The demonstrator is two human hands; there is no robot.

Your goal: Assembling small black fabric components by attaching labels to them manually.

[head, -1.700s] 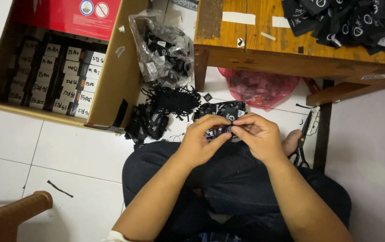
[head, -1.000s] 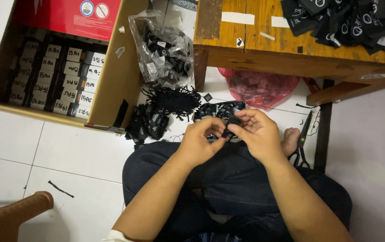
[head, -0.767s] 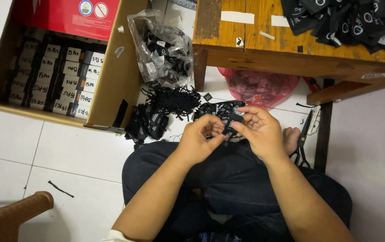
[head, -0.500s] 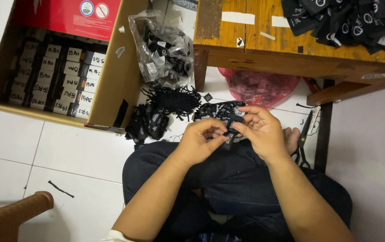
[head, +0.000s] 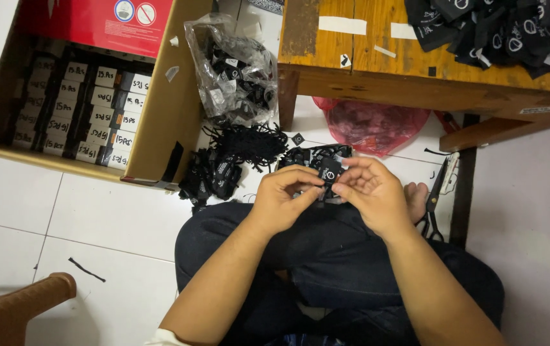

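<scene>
Sitting cross-legged on a white tiled floor, I hold a small black tag with a white round mark (head: 328,173) above my lap. My left hand (head: 283,195) pinches its left side and my right hand (head: 370,190) pinches its right side, fingertips meeting. Just beyond my hands lies a heap of the same black tags (head: 313,156). Further left is a pile of black strings and tags (head: 224,163) on the floor.
An open cardboard box (head: 156,109) with rows of packed bundles stands at the left. A clear plastic bag of tags (head: 233,74) leans behind the piles. A wooden table (head: 377,64) carries more black tags (head: 499,25). A red plastic bag (head: 371,125) and scissors (head: 434,198) lie at right.
My hands have stayed together over my lap, shifting slightly while working the small black tag between the fingertips. Nothing else has moved.
</scene>
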